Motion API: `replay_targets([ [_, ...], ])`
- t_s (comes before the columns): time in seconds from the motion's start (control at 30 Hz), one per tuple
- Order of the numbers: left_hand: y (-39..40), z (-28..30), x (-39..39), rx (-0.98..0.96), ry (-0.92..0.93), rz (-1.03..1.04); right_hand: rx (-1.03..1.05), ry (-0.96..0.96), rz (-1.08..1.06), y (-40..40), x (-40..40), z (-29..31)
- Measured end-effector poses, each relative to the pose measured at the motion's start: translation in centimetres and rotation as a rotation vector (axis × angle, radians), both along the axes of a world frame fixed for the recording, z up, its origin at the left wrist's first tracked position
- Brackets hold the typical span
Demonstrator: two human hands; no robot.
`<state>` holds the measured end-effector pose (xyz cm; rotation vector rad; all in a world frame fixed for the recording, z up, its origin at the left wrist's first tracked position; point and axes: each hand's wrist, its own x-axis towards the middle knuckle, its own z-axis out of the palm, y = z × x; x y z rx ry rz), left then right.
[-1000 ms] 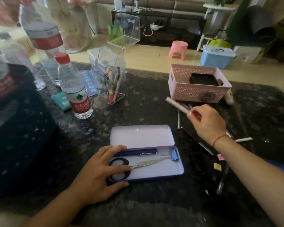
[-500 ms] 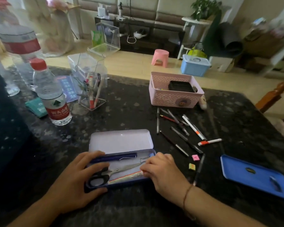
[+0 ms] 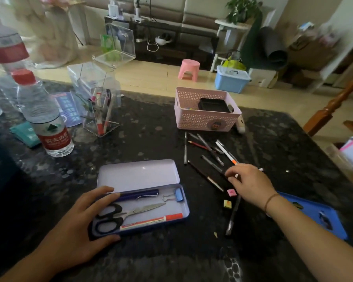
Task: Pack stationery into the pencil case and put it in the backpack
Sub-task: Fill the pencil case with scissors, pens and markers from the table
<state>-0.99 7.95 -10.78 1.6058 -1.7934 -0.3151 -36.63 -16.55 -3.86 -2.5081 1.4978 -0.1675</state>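
The open tin pencil case [image 3: 139,174] lies on the dark table in front of me. Inside are black-handled scissors [image 3: 130,212], a red and white marker [image 3: 151,220], a blue pen [image 3: 139,195] and a blue binder clip [image 3: 178,195]. My left hand [image 3: 77,226] grips the case's left end, thumb on the near rim. My right hand [image 3: 251,184] hovers over the loose pens [image 3: 210,149] to the right of the case, fingertips down on them. A white pen with an orange end lies partly under it. Two small erasers [image 3: 231,192] sit beside that hand.
A pink basket [image 3: 202,121] stands behind the pens. At the left are a water bottle [image 3: 47,121] and a clear pen holder [image 3: 100,110]. A blue tray [image 3: 314,216] lies at the right under my forearm. A dark bulky shape [image 3: 0,169] fills the left edge.
My right hand laid the red and white marker in the case, then moved right and away to the loose pens. The left hand stayed on the case.
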Motion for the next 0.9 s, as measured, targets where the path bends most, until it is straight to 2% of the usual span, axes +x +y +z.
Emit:
replay_targets([
  [0.1, -0.1, 0.0, 0.1, -0.011, -0.021, -0.013, 0.042, 0.019, -0.006, -0.3, -0.9, -1.2],
  [0.27, -0.1, 0.1, 0.3, -0.013, -0.153, -0.047, -0.189, 0.057, 0.033, 0.8, 2.0, -2.9],
  [0.37, -0.1, 0.1, 0.3, -0.009, -0.197, -0.051, -0.22, 0.115, 0.004, 1.1, 3.6, -3.6],
  [0.47, -0.1, 0.1, 0.3, -0.007, -0.202, -0.06, -0.221, -0.011, -0.04, 1.6, 4.3, -2.8],
  [0.53, -0.2, 0.1, 0.3, 0.004, -0.214, -0.054, -0.246, -0.194, 0.094, 3.0, 5.2, -1.8],
  [0.6, -0.2, 0.0, 0.3, 0.016, -0.218, -0.054, -0.222, -0.245, 0.339, 5.4, 6.9, -0.5],
  [0.7, -0.3, 0.0, 0.3, 0.024, -0.223, -0.054, -0.198, -0.123, 0.578, 8.0, 9.5, 0.1],
  [0.83, -0.2, 0.1, 0.3, 0.02, -0.215, -0.049, -0.147, 0.105, 0.633, 8.9, 11.2, -0.5],
  [0.9, -0.2, 0.1, 0.2, 0.027, -0.215, -0.05, -0.14, 0.151, 0.641, 9.0, 11.2, -0.6],
])
